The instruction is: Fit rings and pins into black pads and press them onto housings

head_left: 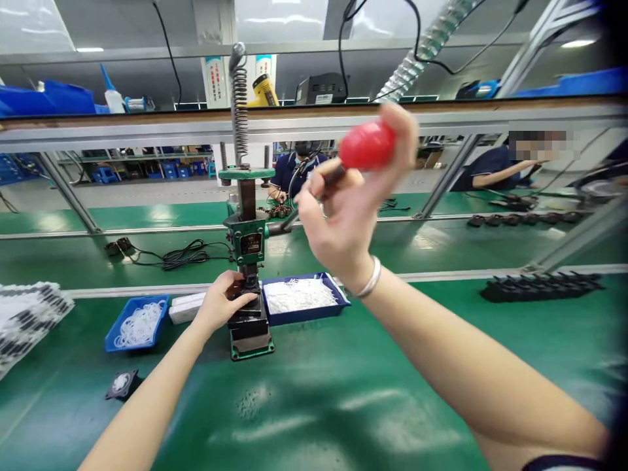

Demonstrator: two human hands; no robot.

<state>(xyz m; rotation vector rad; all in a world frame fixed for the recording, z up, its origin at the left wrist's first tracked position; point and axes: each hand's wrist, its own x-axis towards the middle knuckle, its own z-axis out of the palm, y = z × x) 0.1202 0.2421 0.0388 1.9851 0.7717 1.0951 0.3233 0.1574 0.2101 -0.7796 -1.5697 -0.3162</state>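
A green hand press (249, 242) with a tall spring stands on the green bench. My right hand (350, 203) is raised at the press lever, its fingers wrapped round the dark handle below the red knob (367, 145); motion smears it somewhat. Down at the base of the press, my left hand (223, 304) has thumb and fingers around a small dark part (250, 288) under the ram, partly hidden by the fingers. Just right of the press sits a blue tray (301, 317) of white pieces. A blue bin (108, 341) of white rings lies to the left.
A dark part with a white centre (120, 384) lies at the front left, below stacked white-and-black pieces (29, 320). White boxes (186, 309) adjoin the press. Black parts (542, 288) line the right side. A shelf rail (147, 136) crosses above; people sit beyond.
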